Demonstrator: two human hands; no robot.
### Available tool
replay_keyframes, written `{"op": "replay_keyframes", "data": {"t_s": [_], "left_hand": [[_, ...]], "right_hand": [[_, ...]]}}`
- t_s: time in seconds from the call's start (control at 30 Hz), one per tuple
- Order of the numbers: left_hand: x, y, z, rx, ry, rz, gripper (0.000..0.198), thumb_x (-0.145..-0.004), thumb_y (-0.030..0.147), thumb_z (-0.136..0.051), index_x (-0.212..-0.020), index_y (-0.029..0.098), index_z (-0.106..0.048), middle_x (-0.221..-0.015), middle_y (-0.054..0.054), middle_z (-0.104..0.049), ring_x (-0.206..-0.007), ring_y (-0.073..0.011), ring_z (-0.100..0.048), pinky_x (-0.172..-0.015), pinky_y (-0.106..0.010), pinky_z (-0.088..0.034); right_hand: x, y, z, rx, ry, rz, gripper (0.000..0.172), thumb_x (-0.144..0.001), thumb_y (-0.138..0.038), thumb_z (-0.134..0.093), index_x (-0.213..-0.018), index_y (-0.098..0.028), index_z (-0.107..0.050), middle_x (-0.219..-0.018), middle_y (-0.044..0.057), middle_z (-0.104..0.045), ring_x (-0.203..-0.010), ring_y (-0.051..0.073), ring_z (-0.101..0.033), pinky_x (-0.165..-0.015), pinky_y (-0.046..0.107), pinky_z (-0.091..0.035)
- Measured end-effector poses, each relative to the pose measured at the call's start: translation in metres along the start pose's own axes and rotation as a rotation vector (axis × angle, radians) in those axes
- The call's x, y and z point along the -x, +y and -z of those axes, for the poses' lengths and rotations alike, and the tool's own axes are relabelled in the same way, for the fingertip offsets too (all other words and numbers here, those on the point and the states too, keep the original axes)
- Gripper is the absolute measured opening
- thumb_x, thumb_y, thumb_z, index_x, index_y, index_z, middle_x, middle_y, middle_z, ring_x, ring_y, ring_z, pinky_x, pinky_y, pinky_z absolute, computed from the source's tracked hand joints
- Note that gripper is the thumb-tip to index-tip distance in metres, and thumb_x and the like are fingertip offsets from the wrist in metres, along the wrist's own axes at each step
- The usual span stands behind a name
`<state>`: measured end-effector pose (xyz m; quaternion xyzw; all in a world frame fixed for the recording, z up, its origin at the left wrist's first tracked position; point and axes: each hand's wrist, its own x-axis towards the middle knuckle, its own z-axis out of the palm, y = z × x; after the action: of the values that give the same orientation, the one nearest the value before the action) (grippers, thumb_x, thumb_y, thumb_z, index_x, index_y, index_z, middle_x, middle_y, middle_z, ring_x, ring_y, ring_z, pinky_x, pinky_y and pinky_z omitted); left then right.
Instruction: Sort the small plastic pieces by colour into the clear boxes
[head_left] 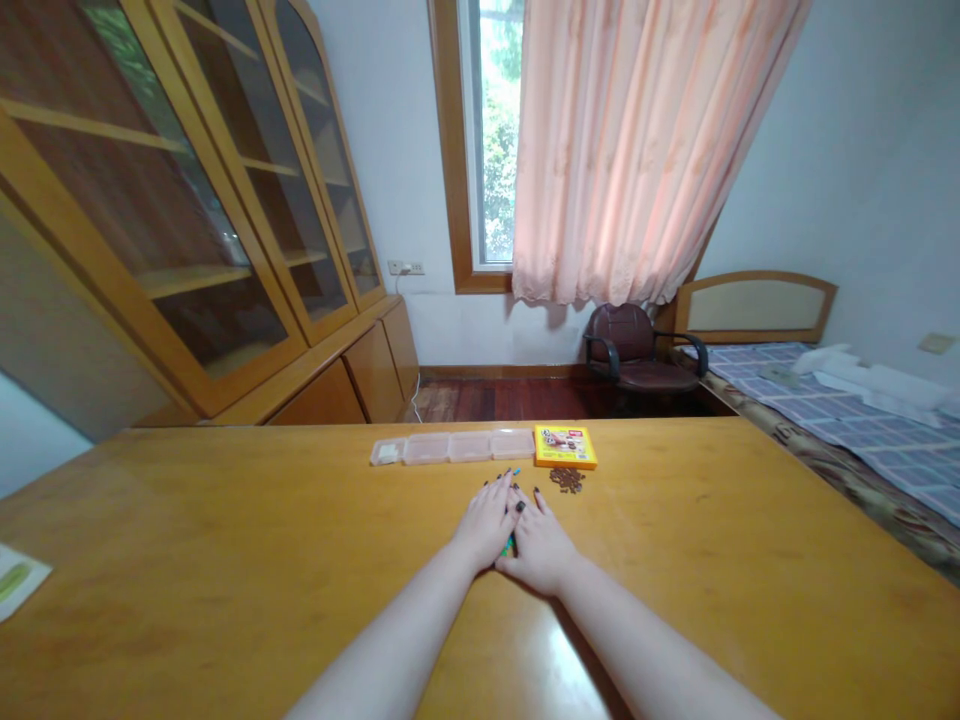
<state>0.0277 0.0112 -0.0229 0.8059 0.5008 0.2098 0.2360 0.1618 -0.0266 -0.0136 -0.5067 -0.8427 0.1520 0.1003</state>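
On the wooden table, my left hand and my right hand lie palm down, side by side and touching, with fingers stretched forward. A dark ring shows on a finger where they meet. Small green-blue pieces peek out between the palms; the rest is hidden under them. A tiny blue piece lies at the fingertips. Just beyond my right hand is a loose pile of small brown pieces, too small to name. Neither hand visibly grips anything.
A row of clear plastic trays stands near the far table edge, a small pale item in the leftmost. Beside it lies a yellow box. A white item with a green patch sits far left. Beyond are an armchair, bed and cabinet.
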Motion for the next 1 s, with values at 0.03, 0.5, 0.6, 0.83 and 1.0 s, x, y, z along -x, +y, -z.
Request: {"op": "replay_keyframes", "data": {"t_s": [0.03, 0.5, 0.6, 0.83, 1.0], "left_hand": [[0.000, -0.001, -0.001, 0.045, 0.024, 0.001, 0.058, -0.088, 0.041, -0.038, -0.139, 0.013, -0.034, -0.141, -0.014, -0.041, -0.130, -0.0260, -0.037, -0.109, -0.042, -0.026], [-0.013, -0.040, 0.000, 0.967, 0.257, 0.147, 0.044, -0.080, 0.044, -0.053, -0.113, 0.015, -0.058, -0.122, -0.013, -0.059, -0.116, -0.0240, -0.053, -0.106, -0.043, -0.033], [-0.017, -0.045, 0.011, 1.156, 0.233, 0.235, 0.041, -0.081, 0.043, -0.052, -0.108, 0.013, -0.058, -0.123, -0.016, -0.058, -0.114, -0.0228, -0.055, -0.105, -0.040, -0.037], [-0.018, -0.046, 0.027, 1.257, 0.197, 0.412, 0.032, -0.090, 0.036, -0.038, -0.106, 0.014, -0.055, -0.121, -0.017, -0.059, -0.112, -0.0189, -0.057, -0.101, -0.037, -0.043], [-0.021, -0.043, 0.020, 1.254, 0.176, 0.453, 0.020, -0.084, 0.021, -0.046, -0.099, 0.013, -0.057, -0.105, -0.014, -0.066, -0.095, -0.0160, -0.064, -0.097, -0.034, -0.045]], "right_hand": [[0.001, 0.000, -0.001, -0.013, 0.012, -0.001, 0.094, -0.071, -0.055, -0.055, -0.145, -0.011, -0.017, -0.149, 0.016, -0.021, -0.138, 0.028, -0.016, -0.112, 0.048, -0.001], [-0.027, 0.012, 0.008, -0.037, 0.082, -0.203, 0.071, -0.086, -0.047, -0.035, -0.143, -0.005, -0.024, -0.150, 0.014, -0.020, -0.139, 0.023, -0.016, -0.113, 0.040, -0.009], [-0.031, 0.012, 0.010, -0.036, 0.079, -0.222, 0.068, -0.088, -0.048, -0.032, -0.143, -0.008, -0.026, -0.149, 0.013, -0.022, -0.138, 0.022, -0.018, -0.112, 0.040, -0.011], [-0.030, 0.010, 0.011, -0.051, 0.120, -0.235, 0.062, -0.089, -0.045, -0.033, -0.141, -0.010, -0.032, -0.147, 0.012, -0.028, -0.136, 0.022, -0.025, -0.111, 0.040, -0.014], [-0.028, 0.011, 0.010, -0.089, 0.123, -0.226, 0.060, -0.087, -0.042, -0.037, -0.140, -0.014, -0.033, -0.147, 0.009, -0.029, -0.136, 0.022, -0.025, -0.112, 0.041, -0.015]]}}
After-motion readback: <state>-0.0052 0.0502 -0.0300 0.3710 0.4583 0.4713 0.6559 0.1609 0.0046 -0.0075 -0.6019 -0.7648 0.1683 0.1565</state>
